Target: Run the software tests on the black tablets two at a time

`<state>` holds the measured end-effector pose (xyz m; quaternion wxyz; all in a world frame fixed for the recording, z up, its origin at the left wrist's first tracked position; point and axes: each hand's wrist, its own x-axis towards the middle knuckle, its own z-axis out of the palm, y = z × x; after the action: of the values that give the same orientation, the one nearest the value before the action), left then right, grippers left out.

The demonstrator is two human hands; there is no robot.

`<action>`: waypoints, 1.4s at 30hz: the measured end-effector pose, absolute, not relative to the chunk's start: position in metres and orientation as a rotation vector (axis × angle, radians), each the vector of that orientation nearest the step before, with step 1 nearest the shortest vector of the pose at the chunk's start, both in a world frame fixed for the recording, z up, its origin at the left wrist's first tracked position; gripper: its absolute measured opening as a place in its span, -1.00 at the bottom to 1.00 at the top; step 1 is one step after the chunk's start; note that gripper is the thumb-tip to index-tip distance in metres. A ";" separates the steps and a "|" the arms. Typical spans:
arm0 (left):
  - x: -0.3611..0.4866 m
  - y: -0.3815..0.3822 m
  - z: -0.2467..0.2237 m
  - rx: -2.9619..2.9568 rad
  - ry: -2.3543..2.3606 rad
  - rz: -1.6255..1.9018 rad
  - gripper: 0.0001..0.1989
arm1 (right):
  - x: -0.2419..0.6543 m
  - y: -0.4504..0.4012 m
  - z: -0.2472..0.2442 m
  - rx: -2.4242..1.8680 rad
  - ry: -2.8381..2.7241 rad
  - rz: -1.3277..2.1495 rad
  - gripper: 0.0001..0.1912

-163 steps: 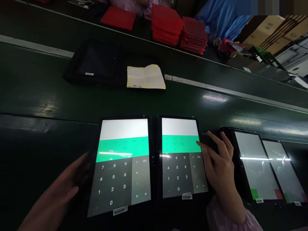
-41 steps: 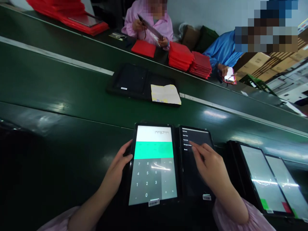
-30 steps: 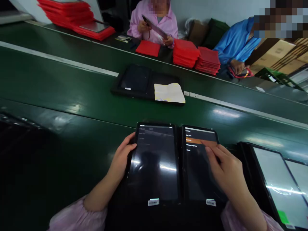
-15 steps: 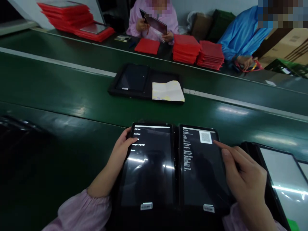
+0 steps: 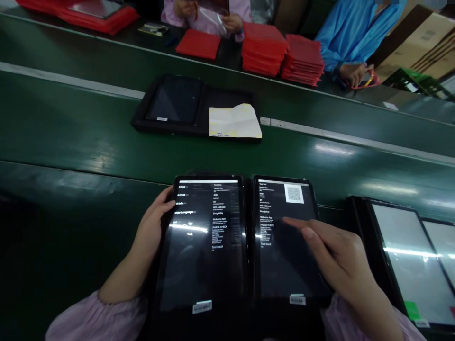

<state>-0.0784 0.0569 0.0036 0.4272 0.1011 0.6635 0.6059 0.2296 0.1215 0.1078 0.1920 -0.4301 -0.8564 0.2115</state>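
- Black left tablet [image 5: 202,255] and right tablet [image 5: 284,255] lay side by side on the green conveyor belt [image 5: 71,142], both showing a test info screen.
- I saw the left hand [image 5: 151,229] holding the left tablet's edge, fingers curled over it.
- The right hand [image 5: 337,263] held nothing, its index finger stretched narrowly over the right tablet's screen, below a QR code [image 5: 294,193].
- Across the belt, a folded paper sheet [image 5: 234,122] lay on a black tablet case [image 5: 227,106].
- Lit tablets [image 5: 408,260] lay just right of the pair.

Black tablets [image 5: 201,270] with white text, green conveyor belt [image 5: 71,147], red case stacks [image 5: 265,49]
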 end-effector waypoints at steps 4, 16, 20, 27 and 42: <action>-0.081 0.057 0.000 0.281 1.646 1.511 -0.49 | 0.217 0.114 0.100 -1.053 -2.503 0.720 -0.54; -0.084 0.057 -0.003 0.349 1.621 1.542 -0.43 | 0.214 0.117 0.091 -0.999 -2.592 0.637 -0.57; -0.084 0.057 -0.002 0.357 1.613 1.557 -0.45 | 0.224 0.121 0.096 -1.084 -2.517 0.425 -0.52; -0.082 0.057 0.002 0.313 1.649 1.528 -0.43 | 0.234 0.126 0.102 -1.158 -2.446 0.375 -0.65; -0.085 0.071 -0.006 0.396 1.585 1.565 -0.46 | 0.230 0.153 0.083 -1.366 -2.406 0.356 -0.55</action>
<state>-0.0850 0.0707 -0.0057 0.4256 0.1582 0.6338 0.6261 0.2295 0.1532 0.0825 0.1751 -0.4820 -0.8493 0.1257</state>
